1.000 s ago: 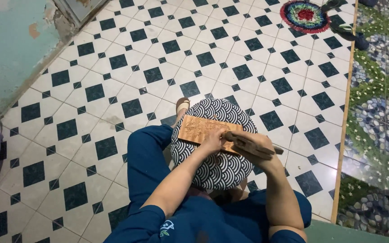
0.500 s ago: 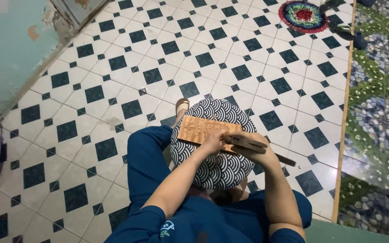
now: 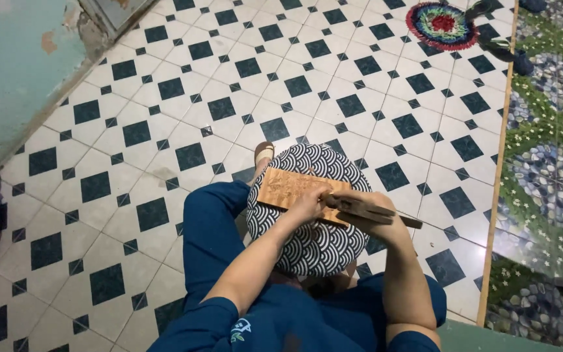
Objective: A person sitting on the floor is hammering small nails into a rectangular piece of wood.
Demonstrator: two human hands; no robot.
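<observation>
The wooden board (image 3: 294, 191) is flat, light brown, with carving on top, lying on a wave-patterned cushion (image 3: 314, 244). The left hand (image 3: 309, 203) presses it, fingers curled; the right hand (image 3: 379, 218) grips a wooden mallet (image 3: 369, 212).

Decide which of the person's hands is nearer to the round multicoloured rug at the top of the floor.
The right hand: it lies on the side of the wooden board toward the rug. The left hand rests on the board, farther away.
</observation>
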